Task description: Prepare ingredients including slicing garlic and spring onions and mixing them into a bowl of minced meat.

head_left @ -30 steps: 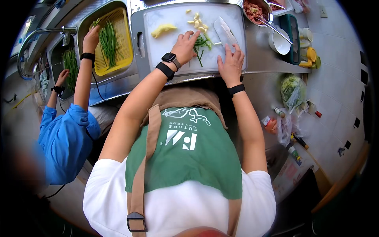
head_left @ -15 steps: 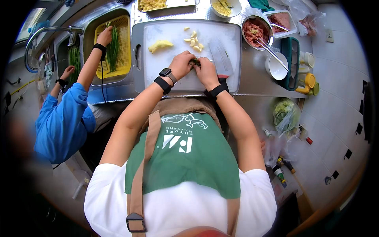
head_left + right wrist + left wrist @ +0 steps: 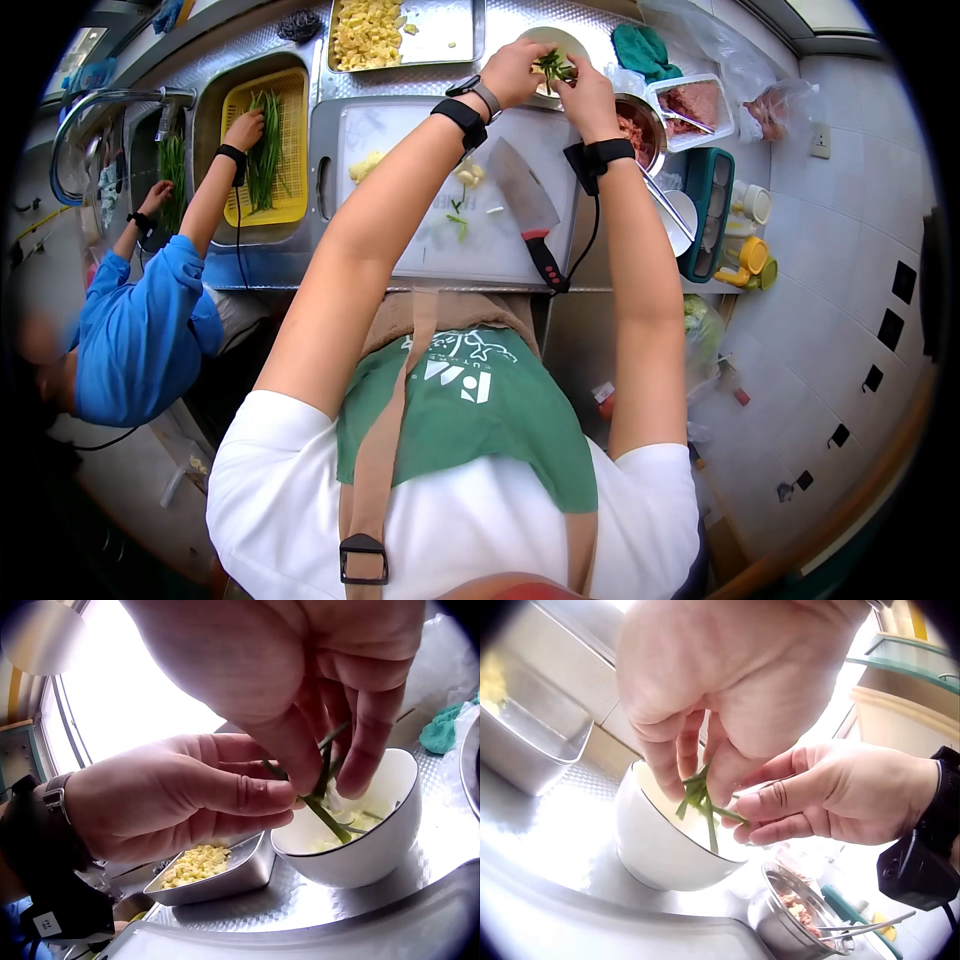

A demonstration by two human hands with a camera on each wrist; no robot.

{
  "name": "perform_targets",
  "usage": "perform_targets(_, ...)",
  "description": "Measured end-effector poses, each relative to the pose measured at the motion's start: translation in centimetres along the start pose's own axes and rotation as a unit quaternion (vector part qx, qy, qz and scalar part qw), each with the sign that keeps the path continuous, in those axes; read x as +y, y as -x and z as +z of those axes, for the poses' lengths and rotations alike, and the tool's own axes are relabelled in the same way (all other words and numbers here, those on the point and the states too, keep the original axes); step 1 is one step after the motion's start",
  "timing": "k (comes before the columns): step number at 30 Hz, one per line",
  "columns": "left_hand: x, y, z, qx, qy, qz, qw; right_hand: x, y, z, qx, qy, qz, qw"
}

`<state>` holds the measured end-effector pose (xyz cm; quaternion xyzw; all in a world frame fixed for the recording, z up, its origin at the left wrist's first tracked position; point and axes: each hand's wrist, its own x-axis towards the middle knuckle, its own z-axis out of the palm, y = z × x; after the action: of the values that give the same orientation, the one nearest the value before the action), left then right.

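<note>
Both hands are together over a white bowl [image 3: 375, 859] at the back of the counter, pinching cut scallion pieces [image 3: 553, 67]. My left hand [image 3: 515, 72] holds the greens from the left, its fingertips close over the rim. From the other side my right hand [image 3: 590, 100] grips the same small bunch between thumb and fingers. Several green strips [image 3: 711, 825] poke down out of the fingers toward the bowl. Pale yellow chopped bits with a few dark green strips lie inside the bowl in the right wrist view.
A kitchen knife [image 3: 522, 190] lies on the cutting board [image 3: 420, 262] near garlic and scallion scraps [image 3: 457, 222]. Beside the bowl stand a metal bowl of minced meat [image 3: 635, 130] and a metal tray [image 3: 430, 45]. At left, another person [image 3: 150, 335] handles greens in a yellow basket [image 3: 295, 150].
Both hands gathered the scallion pieces from the board, then carried them forward to the white bowl. The knife has been left on the board, its handle toward the near edge.
</note>
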<state>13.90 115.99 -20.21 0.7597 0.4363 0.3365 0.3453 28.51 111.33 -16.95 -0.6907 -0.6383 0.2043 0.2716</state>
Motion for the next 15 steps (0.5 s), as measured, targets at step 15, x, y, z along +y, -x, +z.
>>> perform_targets(15,0.5,17.5,-8.5,-0.136,-0.060,-0.111,0.983,-3.5,12.6,2.3,-0.279,-0.038,-0.092,0.955)
